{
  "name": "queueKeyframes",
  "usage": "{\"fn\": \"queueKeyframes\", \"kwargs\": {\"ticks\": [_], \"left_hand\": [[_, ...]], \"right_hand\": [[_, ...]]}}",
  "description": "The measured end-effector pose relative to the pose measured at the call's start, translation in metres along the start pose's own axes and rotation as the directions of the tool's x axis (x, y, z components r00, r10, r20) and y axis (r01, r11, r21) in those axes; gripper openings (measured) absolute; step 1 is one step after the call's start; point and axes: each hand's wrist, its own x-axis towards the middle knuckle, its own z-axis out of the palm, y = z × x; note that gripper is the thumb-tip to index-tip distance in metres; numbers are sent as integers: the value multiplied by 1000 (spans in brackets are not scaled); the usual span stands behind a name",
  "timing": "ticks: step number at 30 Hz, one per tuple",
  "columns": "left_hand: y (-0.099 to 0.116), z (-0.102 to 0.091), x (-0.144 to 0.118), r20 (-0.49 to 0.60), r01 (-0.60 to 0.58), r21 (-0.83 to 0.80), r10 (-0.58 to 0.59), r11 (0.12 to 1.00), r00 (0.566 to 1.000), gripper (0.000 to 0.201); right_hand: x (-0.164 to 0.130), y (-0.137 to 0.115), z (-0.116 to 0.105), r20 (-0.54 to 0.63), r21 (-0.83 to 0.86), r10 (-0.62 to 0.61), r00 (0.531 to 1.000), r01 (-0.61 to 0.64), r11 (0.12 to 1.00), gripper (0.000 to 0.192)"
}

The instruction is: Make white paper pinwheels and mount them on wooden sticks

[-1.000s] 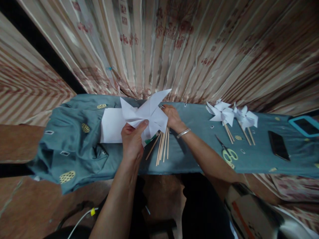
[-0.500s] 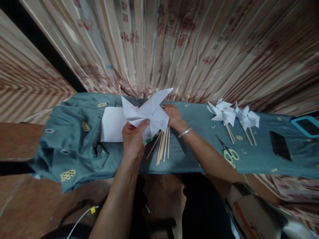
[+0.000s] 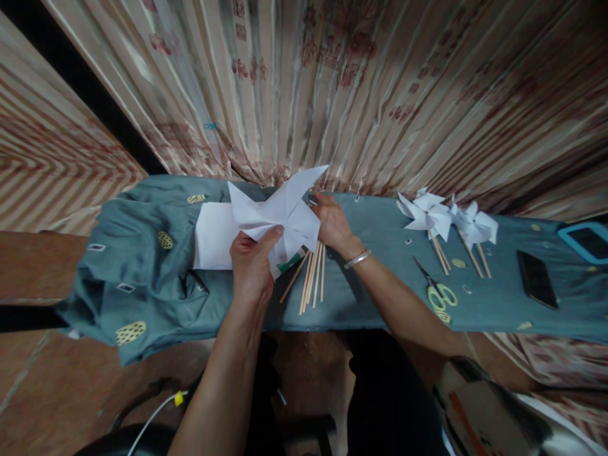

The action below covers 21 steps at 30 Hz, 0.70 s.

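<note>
My left hand (image 3: pixel 251 263) is closed on a white paper pinwheel (image 3: pixel 278 212), its thumb pressed on the folded centre. The pinwheel has no stick that I can see. Just right of it, my right hand (image 3: pixel 332 221) reaches down by the table, partly behind a paper blade. Its fingers look bent together, but the tips are hidden, and so is anything in them. Below the pinwheel lie several thin wooden sticks (image 3: pixel 311 278), fanned out. A green and white tube-like item (image 3: pixel 291 261) shows beside them. White paper sheets (image 3: pixel 213 237) lie left of my left hand.
Finished pinwheels (image 3: pixel 427 214) on sticks lie to the right. Green-handled scissors (image 3: pixel 439 294), a dark phone (image 3: pixel 536 278) and a blue-framed object (image 3: pixel 586 240) rest there too. A grey-green patterned cloth (image 3: pixel 156 278) covers the table. A pleated curtain (image 3: pixel 294 95) hangs behind.
The pinwheel and my left hand have shifted slightly left, showing more of the green and white item. My right hand has moved a little, fingers still partly behind the paper.
</note>
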Motion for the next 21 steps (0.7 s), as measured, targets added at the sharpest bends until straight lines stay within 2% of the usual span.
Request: {"fn": "queueKeyframes", "kwargs": {"ticks": [3,6,8,10,12,14,16,17,19,21], "left_hand": [[2,-1,1,-19,-7,-2,6,1000,1000,27],[3,-1,1,-17,-2,4,2,1000,1000,27],[3,-1,1,-14,-1,11,1,1000,1000,27],[3,0,1,-12,-6,15,6,1000,1000,27],[1,1,1,-4,-11,25,11,1000,1000,26],[-1,3,0,7,-9,48,9,999,1000,25],[-5,5,-2,19,-7,73,6,997,1000,24],[-7,7,-3,27,-9,81,7,997,1000,23],[-11,11,-6,48,-19,90,15,996,999,22],[-16,16,-10,68,-20,104,13,994,998,22]], "right_hand": [[-5,5,5,-147,155,40,988,-17,988,17],[-10,12,12,-255,432,208,945,-81,898,15],[-15,16,14,-262,631,338,904,-104,768,13],[-24,19,15,-217,786,424,879,-100,610,10],[-36,22,14,-151,880,477,866,-101,464,10],[-53,26,14,-99,917,514,852,-122,379,11],[-75,33,14,-98,898,531,842,-156,412,12],[-87,38,13,-115,861,527,842,-180,475,12],[-111,47,13,-182,712,502,845,-239,660,12],[-132,54,11,-220,511,425,878,-267,817,11]]}}
